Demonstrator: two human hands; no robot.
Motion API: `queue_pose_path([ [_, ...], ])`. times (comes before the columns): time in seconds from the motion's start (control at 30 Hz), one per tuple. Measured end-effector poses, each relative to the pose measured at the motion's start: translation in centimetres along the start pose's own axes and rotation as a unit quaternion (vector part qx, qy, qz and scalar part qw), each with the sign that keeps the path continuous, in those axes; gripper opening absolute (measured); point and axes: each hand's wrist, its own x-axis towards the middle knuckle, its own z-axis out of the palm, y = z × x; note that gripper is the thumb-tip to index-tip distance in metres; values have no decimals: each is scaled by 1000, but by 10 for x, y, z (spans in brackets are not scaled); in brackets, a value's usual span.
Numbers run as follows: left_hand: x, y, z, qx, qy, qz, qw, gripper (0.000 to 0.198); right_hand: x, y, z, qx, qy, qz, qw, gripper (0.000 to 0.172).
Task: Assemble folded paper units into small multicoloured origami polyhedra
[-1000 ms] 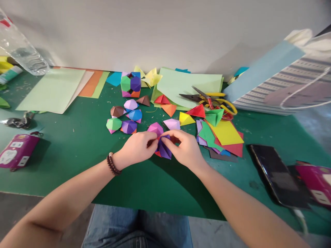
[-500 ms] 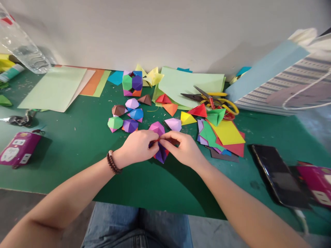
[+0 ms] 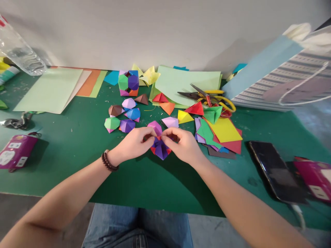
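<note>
A purple and red folded-paper piece (image 3: pixel 161 151) is held up between my two hands, above the green table. My left hand (image 3: pixel 138 142) pinches its upper left side between thumb and fingers. From the other side my right hand (image 3: pixel 181 143) pinches the upper right edge, fingers bent around it. Part of the piece is hidden by my fingers. Just beyond it lies a magenta folded-paper piece (image 3: pixel 155 127). Right of that are a pale lilac piece (image 3: pixel 170 122) and a yellow one (image 3: pixel 185 117). Several faceted paper pieces, among them a violet one (image 3: pixel 127 125), cluster beyond my left hand.
A multicoloured paper cube (image 3: pixel 128 83) stands near the wall. Scissors (image 3: pixel 201 93) rest on pale green sheets (image 3: pixel 188 81). Coloured paper (image 3: pixel 224 131), a phone (image 3: pixel 274 172) and a striped bag (image 3: pixel 289 75) are on the right; a bottle (image 3: pixel 23 48) and purple power strip (image 3: pixel 18 151) on the left.
My fingertips have moved slightly apart, and more of the purple inside of the piece shows between them. The whole view has shifted a little.
</note>
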Motion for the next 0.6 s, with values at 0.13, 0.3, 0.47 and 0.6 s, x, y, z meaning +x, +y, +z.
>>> queue_pose_path([
  [0.13,-1,-1,4,65,37,-6,997,14,0,-2,0,1,-32,9,999,13],
  [0.3,-3,0,6,95,45,-5,994,14,-1,-3,0,-21,-53,1,998,17],
  [0.47,-2,4,8,73,43,-24,996,17,-2,-5,-3,-73,-50,-59,994,12],
  [0.6,-1,4,8,53,36,-23,998,16,-3,-6,-3,-110,-19,-110,988,10],
])
